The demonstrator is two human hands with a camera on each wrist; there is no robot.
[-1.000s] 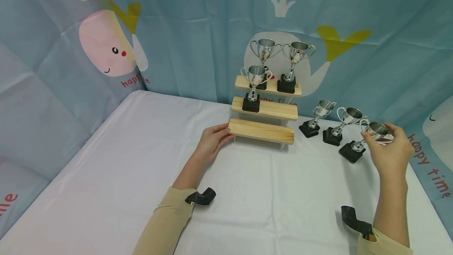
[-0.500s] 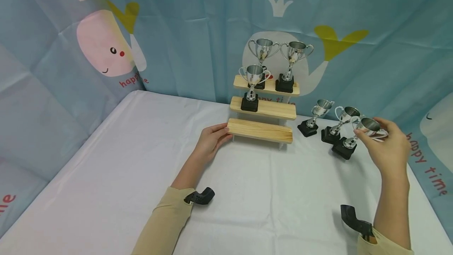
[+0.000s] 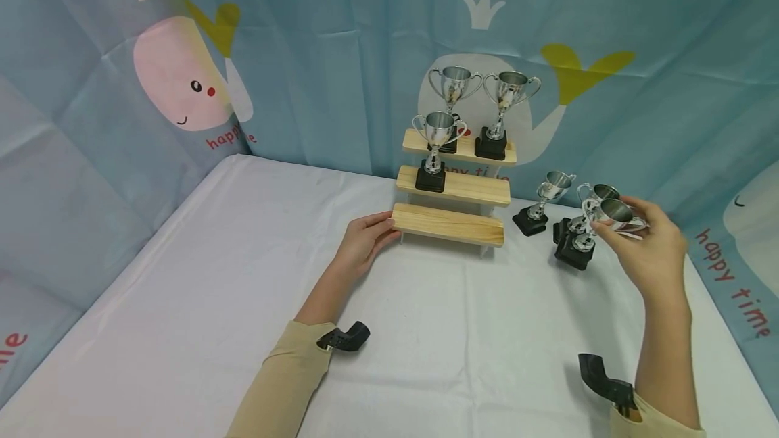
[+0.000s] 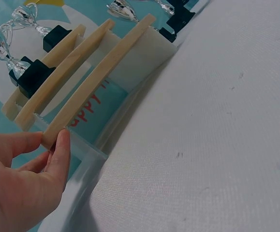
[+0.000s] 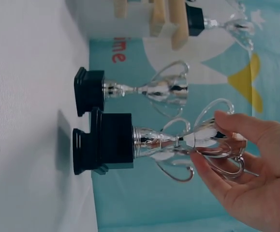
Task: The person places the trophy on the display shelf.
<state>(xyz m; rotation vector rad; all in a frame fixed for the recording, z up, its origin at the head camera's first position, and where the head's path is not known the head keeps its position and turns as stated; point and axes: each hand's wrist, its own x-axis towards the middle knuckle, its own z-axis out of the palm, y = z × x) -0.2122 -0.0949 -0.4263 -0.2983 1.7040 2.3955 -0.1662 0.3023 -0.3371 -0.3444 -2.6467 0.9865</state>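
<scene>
Silver trophy (image 3: 608,216) with black base in the right hand (image 3: 654,252); other trophies (image 3: 438,134) same silver cups, black bases. Pale wood stepped shelf (image 3: 453,184) touched by the left hand (image 3: 365,238), white tablecloth (image 3: 243,276), beige sleeves (image 3: 276,391). Blue backdrop (image 3: 328,53) printed with pink and white whales, yellow tails, white crowns, red lettering.

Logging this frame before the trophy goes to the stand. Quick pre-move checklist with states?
1. Right hand grips the held trophy at the cup: ok.
2. Held trophy's base off the table: ok, going by the right wrist view.
3. Clearance from the neighbouring trophy behind it: cannot tell, they overlap.
4. Left hand touches the stand's bottom step: ok.
5. Free room on bottom step: ok.
6. Middle step has room beside its trophy: ok.
</scene>
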